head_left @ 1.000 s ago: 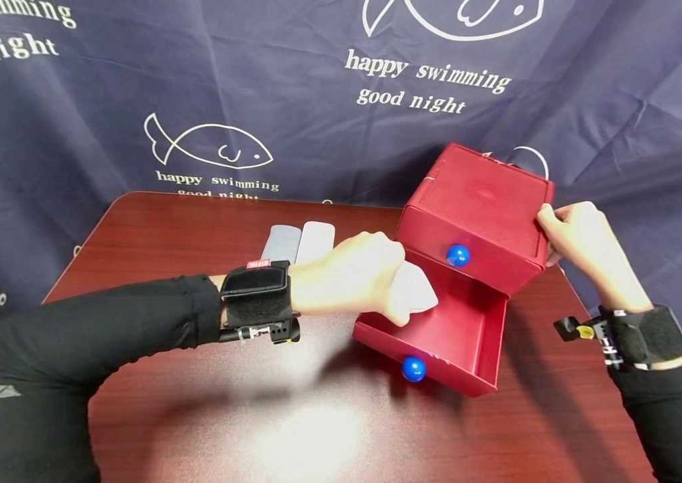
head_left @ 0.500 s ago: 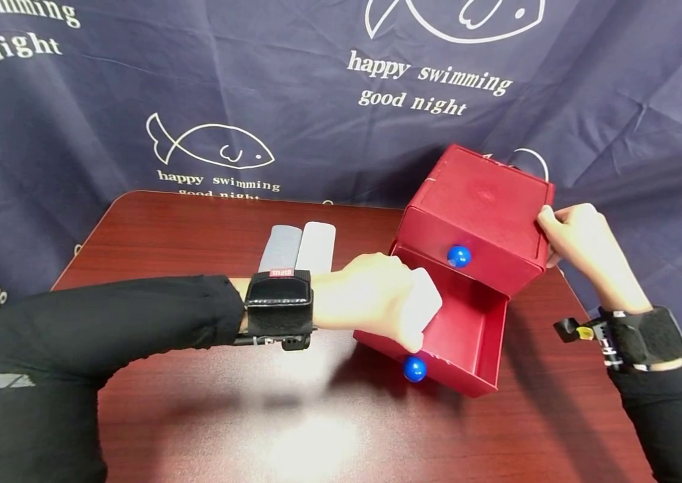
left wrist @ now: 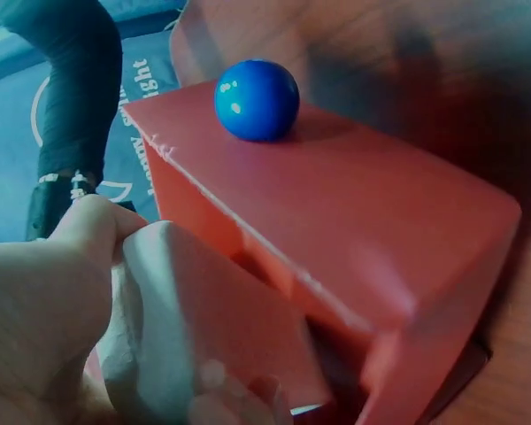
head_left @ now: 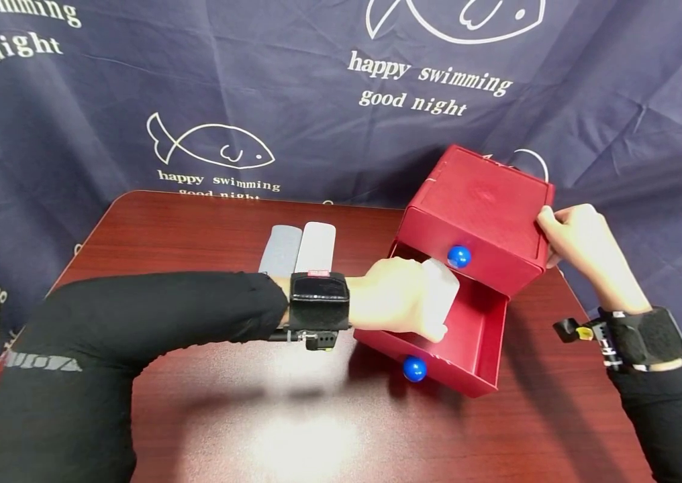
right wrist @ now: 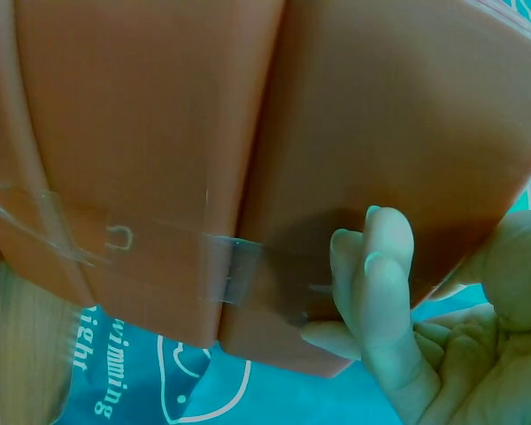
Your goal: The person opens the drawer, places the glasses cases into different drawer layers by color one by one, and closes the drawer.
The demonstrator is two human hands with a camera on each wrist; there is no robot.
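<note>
My left hand grips a folded white cloth inside the pulled-out lower drawer of a small red drawer box. In the left wrist view the cloth lies under the drawer front, by the blue ball knob. Part of the cloth is hidden by the hand. My right hand holds the right edge of the box's red top, thumb above. From the right wrist view, its fingers rest against the red side wall.
A grey folded cloth and a white one lie side by side on the brown table, partly behind the left forearm. The upper drawer, with its blue knob, is pushed in. A dark blue printed curtain hangs behind the table.
My left hand has moved right with the white cloth, first down over the drawer's left side, then further into the drawer. The right hand and the red box stay put.
</note>
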